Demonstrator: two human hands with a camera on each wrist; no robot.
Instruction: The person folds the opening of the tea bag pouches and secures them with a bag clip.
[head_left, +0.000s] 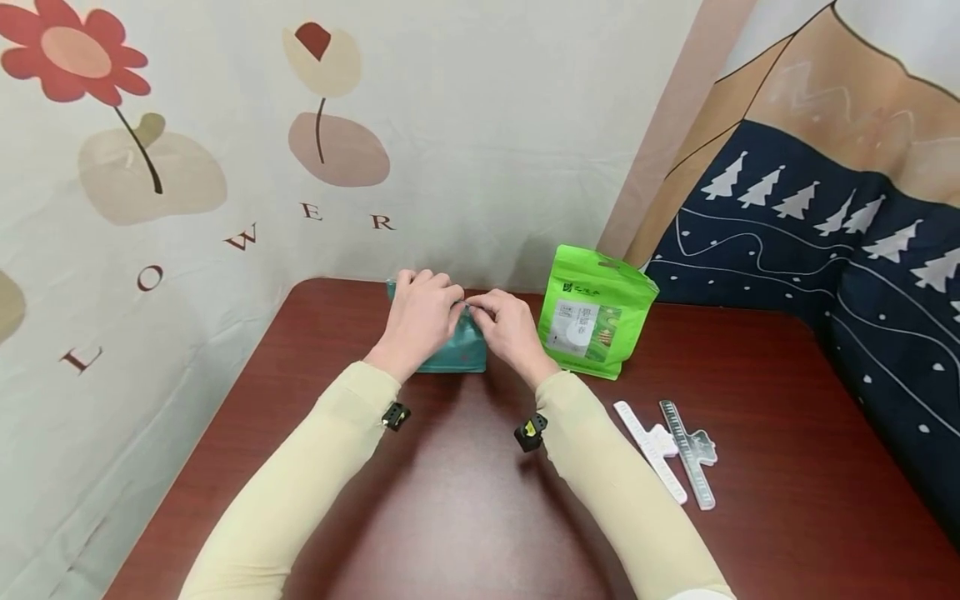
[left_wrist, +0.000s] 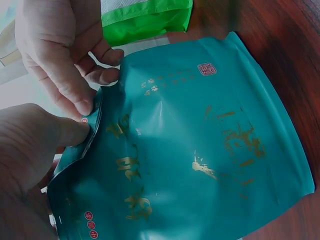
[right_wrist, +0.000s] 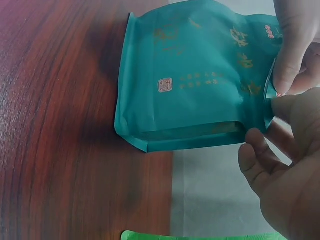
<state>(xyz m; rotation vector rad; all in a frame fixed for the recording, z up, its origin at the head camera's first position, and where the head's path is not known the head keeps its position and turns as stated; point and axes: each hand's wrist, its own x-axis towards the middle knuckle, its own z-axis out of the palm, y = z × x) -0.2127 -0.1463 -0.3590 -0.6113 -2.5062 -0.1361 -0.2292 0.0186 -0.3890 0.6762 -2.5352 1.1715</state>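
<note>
A teal pouch [left_wrist: 175, 130] with gold lettering stands near the table's back edge. Its top edge is bent between the two hands. My left hand [head_left: 424, 315] grips that top edge from the left, its thumb on the near face. From the right, my right hand [head_left: 510, 325] pinches the same edge between thumb and fingers, close beside the left fingertips. In the right wrist view the pouch [right_wrist: 200, 75] shows its side fold and a small square stamp. Most of the pouch's upper left is hidden behind the left hand in the head view.
Right of the hands stands a bright green pouch [head_left: 596, 312] with a hang hole. Two bag clips lie on the front right of the dark red table [head_left: 457, 500]: a white clip [head_left: 651, 450] and a clear grey clip [head_left: 690, 454]. A patterned cloth [head_left: 487, 125] hangs behind.
</note>
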